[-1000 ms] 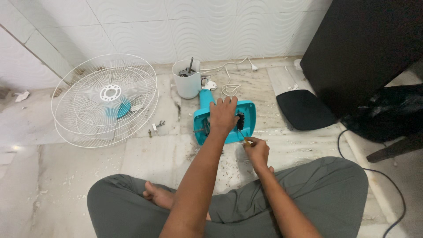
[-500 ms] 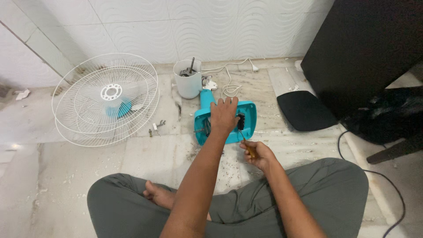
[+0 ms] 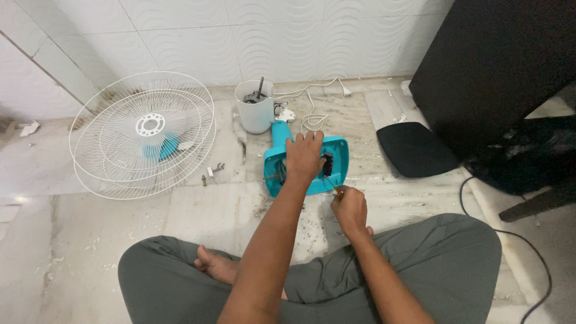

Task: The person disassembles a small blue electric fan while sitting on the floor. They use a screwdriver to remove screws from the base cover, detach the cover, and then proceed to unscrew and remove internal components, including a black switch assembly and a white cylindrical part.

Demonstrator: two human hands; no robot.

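Two hands at a teal fan base on the floor.

Head view: the left hand [image 3: 304, 157] lies spread, palm down, on the one teal fan base [image 3: 336, 157], pressing rather than clasping it. The right hand [image 3: 349, 207] has its grip closed round one thin screwdriver [image 3: 333, 184] whose tip meets the base's near edge. Two white wire fan guards [image 3: 143, 135] lie stacked towards the floor's left edge, one white cup [image 3: 255, 108] stands by the far wall, and one black flat pad [image 3: 415, 150] lies to the right.
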